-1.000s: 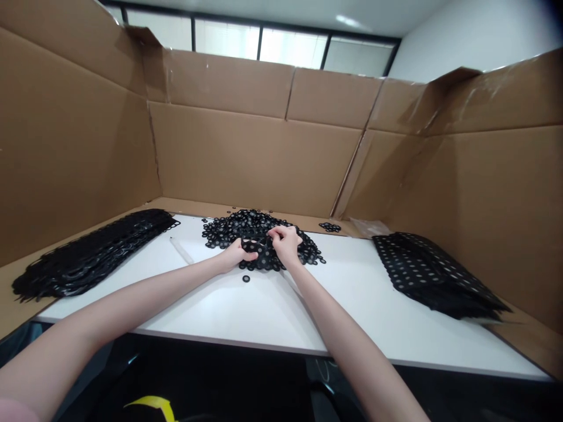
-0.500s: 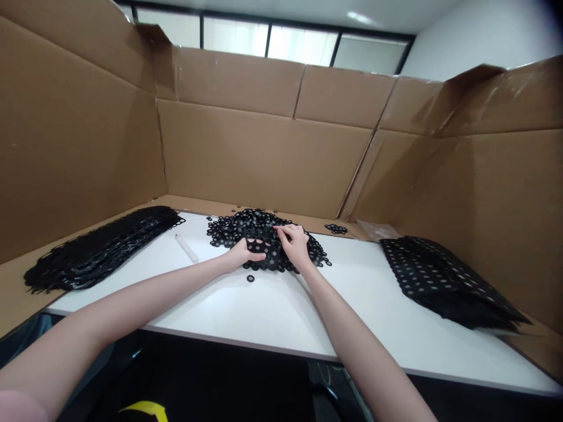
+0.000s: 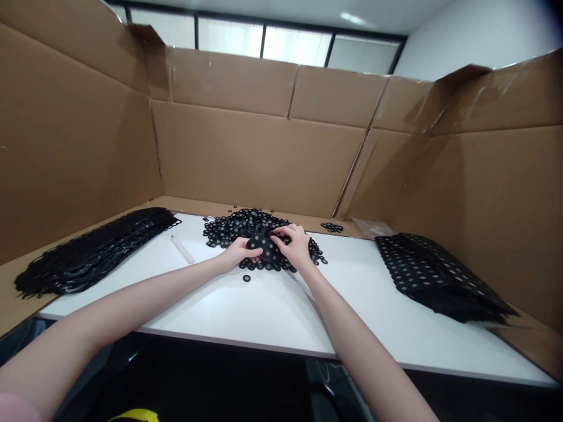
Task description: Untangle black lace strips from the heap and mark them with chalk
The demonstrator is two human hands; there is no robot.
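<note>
The black perforated sheet [image 3: 267, 248] lies between the hands, above the near side of the ring pile [image 3: 233, 225], its longer visible axis apparently running left to right. The left hand [image 3: 237, 253] grips its left end, thumb on the near face. The right hand [image 3: 295, 245] is at its far right edge, thumb and forefinger slightly apart; whether they pinch anything cannot be determined.

Pretty bright up top, with pale light in the windows [image 3: 229, 38] and a glare streak on the ceiling [image 3: 316, 13], but it's near-black below the counter [image 3: 211, 313]. Soft shadows on the cardboard [image 3: 255, 161], stretched edges, dark top-right corner, and the ring pile [image 3: 246, 224] looks kinda mushy.
</note>
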